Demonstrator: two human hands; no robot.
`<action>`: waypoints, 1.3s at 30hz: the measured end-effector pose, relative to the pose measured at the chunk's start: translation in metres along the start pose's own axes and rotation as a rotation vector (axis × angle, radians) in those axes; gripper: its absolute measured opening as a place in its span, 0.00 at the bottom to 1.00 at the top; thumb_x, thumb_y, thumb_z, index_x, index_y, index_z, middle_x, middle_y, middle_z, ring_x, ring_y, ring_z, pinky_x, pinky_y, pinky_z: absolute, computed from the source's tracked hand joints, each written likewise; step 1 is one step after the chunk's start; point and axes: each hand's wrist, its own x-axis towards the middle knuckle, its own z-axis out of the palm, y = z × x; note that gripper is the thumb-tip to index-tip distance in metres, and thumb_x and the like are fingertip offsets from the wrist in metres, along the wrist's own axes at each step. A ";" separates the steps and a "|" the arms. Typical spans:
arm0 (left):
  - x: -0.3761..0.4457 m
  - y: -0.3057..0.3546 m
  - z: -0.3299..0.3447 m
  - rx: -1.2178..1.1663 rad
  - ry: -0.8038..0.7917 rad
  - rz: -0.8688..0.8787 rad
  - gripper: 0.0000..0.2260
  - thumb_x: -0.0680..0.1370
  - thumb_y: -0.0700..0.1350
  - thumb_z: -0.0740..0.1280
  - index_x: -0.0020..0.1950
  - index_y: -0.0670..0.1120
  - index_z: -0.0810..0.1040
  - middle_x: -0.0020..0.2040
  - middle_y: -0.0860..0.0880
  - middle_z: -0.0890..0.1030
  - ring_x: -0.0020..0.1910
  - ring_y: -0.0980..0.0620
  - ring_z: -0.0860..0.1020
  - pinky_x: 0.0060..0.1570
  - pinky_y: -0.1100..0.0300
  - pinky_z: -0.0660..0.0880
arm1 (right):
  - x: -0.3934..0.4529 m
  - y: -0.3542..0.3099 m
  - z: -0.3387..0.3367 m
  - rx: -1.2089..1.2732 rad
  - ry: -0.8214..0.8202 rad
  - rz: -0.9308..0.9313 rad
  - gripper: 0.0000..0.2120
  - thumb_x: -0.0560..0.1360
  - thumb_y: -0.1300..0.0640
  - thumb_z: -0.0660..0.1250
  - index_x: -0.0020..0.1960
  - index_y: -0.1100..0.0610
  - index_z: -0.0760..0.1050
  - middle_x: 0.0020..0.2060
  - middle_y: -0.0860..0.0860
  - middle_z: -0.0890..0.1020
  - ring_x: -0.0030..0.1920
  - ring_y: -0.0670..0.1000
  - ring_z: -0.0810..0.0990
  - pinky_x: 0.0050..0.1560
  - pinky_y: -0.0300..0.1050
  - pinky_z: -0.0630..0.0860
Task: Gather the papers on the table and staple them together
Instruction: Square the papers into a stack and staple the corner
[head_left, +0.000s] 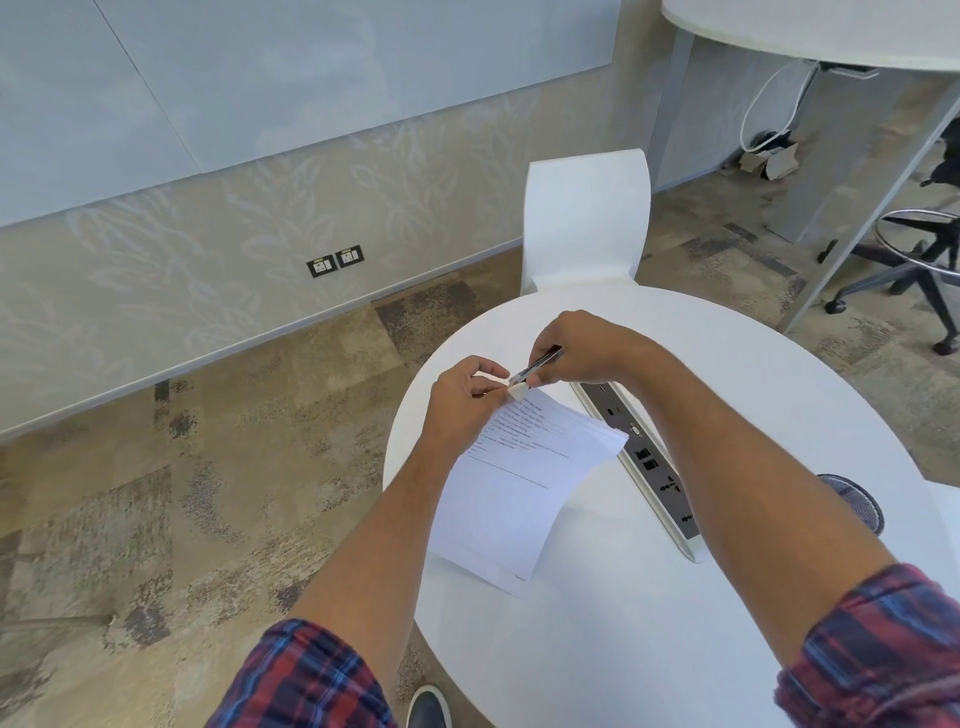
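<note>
round white table (675, 597) | patterned carpet (156, 493) | left grip (462, 400): papers (519, 493) | right grip (576, 353): stapler (535, 368)

— Your sleeves (306, 680)?
— Red and blue plaid.
— The papers (519, 483)?
— White with black print, on your white table (727, 374).
— The carpet (208, 467)?
— Mottled beige and grey.

Round table (727, 597) fills the lower right of the frame. Papers (524, 488) lie on it, left of centre, with the power strip (647, 462) set into the tabletop just to their right. Left hand (467, 400) and right hand (576, 353) meet at the papers' upper corner, the stapler (535, 368) between them. Chair (587, 223) stands behind the table.
</note>
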 end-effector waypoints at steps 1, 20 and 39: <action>0.000 0.000 0.000 0.005 -0.009 0.000 0.09 0.72 0.42 0.78 0.48 0.50 0.82 0.35 0.48 0.87 0.33 0.45 0.77 0.37 0.52 0.69 | 0.001 -0.001 -0.001 -0.019 -0.007 -0.006 0.10 0.75 0.49 0.76 0.50 0.55 0.86 0.41 0.47 0.84 0.42 0.48 0.79 0.40 0.43 0.74; 0.001 -0.007 0.003 -0.057 -0.006 0.005 0.07 0.73 0.42 0.78 0.49 0.45 0.85 0.42 0.47 0.88 0.46 0.41 0.86 0.50 0.44 0.81 | 0.001 0.008 0.006 0.038 -0.042 -0.002 0.12 0.75 0.50 0.77 0.51 0.58 0.87 0.43 0.48 0.86 0.42 0.46 0.80 0.41 0.40 0.74; 0.001 0.004 -0.004 -0.016 -0.139 0.007 0.07 0.77 0.41 0.73 0.54 0.46 0.87 0.48 0.47 0.88 0.48 0.47 0.86 0.51 0.50 0.80 | 0.006 0.009 0.002 0.034 -0.061 0.016 0.10 0.75 0.52 0.76 0.49 0.58 0.86 0.37 0.44 0.82 0.37 0.42 0.77 0.37 0.39 0.70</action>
